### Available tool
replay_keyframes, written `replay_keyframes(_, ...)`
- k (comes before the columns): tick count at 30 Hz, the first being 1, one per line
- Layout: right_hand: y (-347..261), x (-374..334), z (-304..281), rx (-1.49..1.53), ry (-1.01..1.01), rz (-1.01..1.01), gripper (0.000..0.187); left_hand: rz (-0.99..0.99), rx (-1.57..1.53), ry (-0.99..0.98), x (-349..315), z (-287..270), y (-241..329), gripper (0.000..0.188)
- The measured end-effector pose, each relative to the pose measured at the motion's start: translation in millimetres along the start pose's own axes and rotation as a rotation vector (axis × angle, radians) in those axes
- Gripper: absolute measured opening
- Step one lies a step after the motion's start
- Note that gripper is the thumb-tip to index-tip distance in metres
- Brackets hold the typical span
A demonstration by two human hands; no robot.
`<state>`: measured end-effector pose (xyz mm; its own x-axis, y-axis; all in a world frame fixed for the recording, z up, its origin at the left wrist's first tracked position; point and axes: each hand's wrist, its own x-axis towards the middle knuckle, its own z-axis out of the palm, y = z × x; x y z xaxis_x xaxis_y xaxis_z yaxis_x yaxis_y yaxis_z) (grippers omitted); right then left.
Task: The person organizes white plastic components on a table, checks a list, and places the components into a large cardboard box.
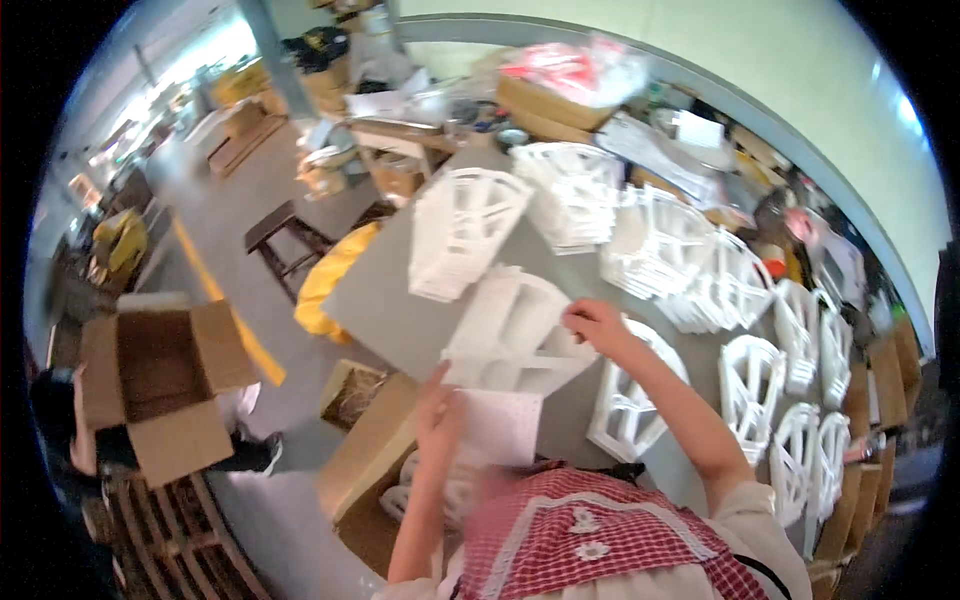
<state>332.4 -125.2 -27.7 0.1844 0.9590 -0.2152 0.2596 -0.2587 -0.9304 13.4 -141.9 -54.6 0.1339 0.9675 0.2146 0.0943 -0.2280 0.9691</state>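
A white, fan-shaped plastic frame [497, 325] with large cut-outs lies between my hands on the grey table [390, 305]. My left hand [438, 418] is closed at its near left corner, one finger stretched along the edge. At its right edge my right hand [595, 327] is closed, fingertips pinching the rim. A pale sheet or flat piece [500, 425] sits just below the frame, beside my left hand. Under my left forearm stands an open cardboard box [375, 455] with white frames inside. Right of my right forearm lies another white frame [638, 395].
Stacks of white frames [468, 232] line the table's far side, and more frames [750, 385] stand at the right. A stool [285, 235] and yellow bag [335, 285] are at the left. Another person holds an open carton [165, 365] beside a wooden pallet [170, 535].
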Motion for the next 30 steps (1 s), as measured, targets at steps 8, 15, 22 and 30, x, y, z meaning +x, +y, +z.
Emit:
replay_keyframes(8,9.6,22.3,23.0,-0.453,0.027,-0.222,0.022,0.037,0.147,-0.164,12.6,14.6,1.4,0.010)
replay_keyframes(15,8.0,24.2,41.1,-0.739,0.080,-0.208,0.020,-0.033,0.092,-0.112,9.6,17.2,0.7,0.011)
replay_keyframes(22,6.7,23.9,20.8,-0.806,0.112,-0.103,0.030,0.002,0.141,-0.122,10.3,12.7,0.3,0.011)
replay_keyframes(30,-6.3,-30.9,62.3,-0.911,-0.098,-0.221,0.024,-0.141,-0.081,-0.102,12.0,9.9,2.5,0.014)
